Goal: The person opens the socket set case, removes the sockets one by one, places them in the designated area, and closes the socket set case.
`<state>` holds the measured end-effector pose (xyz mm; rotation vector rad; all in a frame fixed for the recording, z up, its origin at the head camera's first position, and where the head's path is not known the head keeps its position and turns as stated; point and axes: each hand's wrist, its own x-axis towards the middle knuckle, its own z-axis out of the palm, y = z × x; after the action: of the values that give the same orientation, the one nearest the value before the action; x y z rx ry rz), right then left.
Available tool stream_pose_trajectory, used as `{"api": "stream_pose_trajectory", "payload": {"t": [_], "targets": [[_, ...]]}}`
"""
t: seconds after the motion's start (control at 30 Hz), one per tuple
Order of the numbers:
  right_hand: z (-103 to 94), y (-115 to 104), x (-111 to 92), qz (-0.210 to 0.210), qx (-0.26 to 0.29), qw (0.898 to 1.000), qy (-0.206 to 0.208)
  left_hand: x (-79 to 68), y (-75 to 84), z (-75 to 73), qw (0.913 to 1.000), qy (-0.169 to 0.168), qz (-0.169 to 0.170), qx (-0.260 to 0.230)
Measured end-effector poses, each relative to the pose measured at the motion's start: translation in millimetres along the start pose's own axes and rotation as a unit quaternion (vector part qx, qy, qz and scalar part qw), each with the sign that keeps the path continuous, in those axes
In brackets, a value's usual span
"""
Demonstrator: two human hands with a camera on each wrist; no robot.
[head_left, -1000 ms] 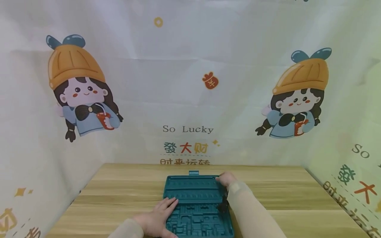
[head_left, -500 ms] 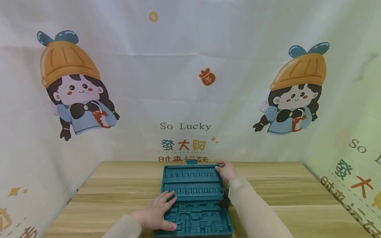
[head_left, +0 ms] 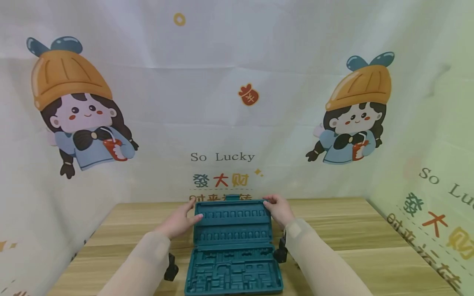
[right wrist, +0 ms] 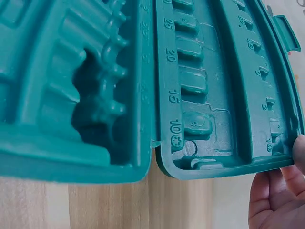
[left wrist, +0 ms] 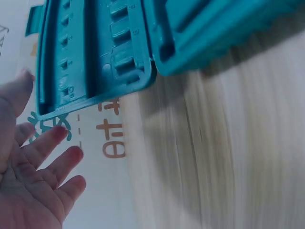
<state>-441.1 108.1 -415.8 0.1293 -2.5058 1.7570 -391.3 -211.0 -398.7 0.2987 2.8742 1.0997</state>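
A teal plastic tool case [head_left: 234, 271] lies unfolded on the table, its moulded slots showing no tools. Its lid [head_left: 233, 224] is tilted up at the back, with numbered slots visible in the right wrist view. My right hand [head_left: 280, 210] pinches the lid's upper right corner, thumb on the inner side and fingers behind. At the upper left corner is my left hand [head_left: 177, 222], thumb in front of the lid's edge in the head view. In the left wrist view its fingers [left wrist: 66, 162] are spread and fairly straight beside the corner; whether they touch it I cannot tell.
The wooden table [head_left: 333, 238] extends to both sides of the case. Behind it hangs a pale printed cloth [head_left: 222, 123], with more cloth along the left and right sides. A latch tab [head_left: 233, 197] sticks up from the lid's far edge.
My left hand has left the case's left side near the hinge and moved up to the lid's upper left corner. The lid stands more upright, with my right hand still at its corner.
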Motion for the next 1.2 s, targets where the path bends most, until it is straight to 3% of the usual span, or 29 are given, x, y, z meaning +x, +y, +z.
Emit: {"api": "stream_pose_trajectory", "payload": {"t": [0.2, 0.43, 0.67, 0.93, 1.07, 1.2], "targets": [[-4.6, -3, -2, -0.014, 0.011, 1.000, 0.011, 15.6, -1.0, 3.5, 0.9971, 0.017, -0.026, -0.069], [-11.3, -5, -9, -0.042, 0.028, 0.998, -0.021, 12.7, -1.3, -1.9, 0.9899, 0.063, -0.022, -0.125], [-29.2, -13, -19, -0.055, -0.038, 0.995, -0.070, 5.2, 4.1, -5.3, 0.9924, 0.074, -0.011, -0.098], [-35.9, -23, -25, -0.092, -0.115, 0.988, -0.052, 3.0, 7.7, -7.0, 0.9946, 0.089, 0.008, -0.053], [-35.9, -22, -34, -0.142, -0.160, 0.976, -0.026, 0.1, 7.6, -5.5, 0.9938, 0.101, 0.026, -0.040], [-37.0, -21, -42, -0.215, -0.217, 0.952, 0.002, -4.7, 7.9, -3.0, 0.9915, 0.114, 0.059, -0.023]]}}
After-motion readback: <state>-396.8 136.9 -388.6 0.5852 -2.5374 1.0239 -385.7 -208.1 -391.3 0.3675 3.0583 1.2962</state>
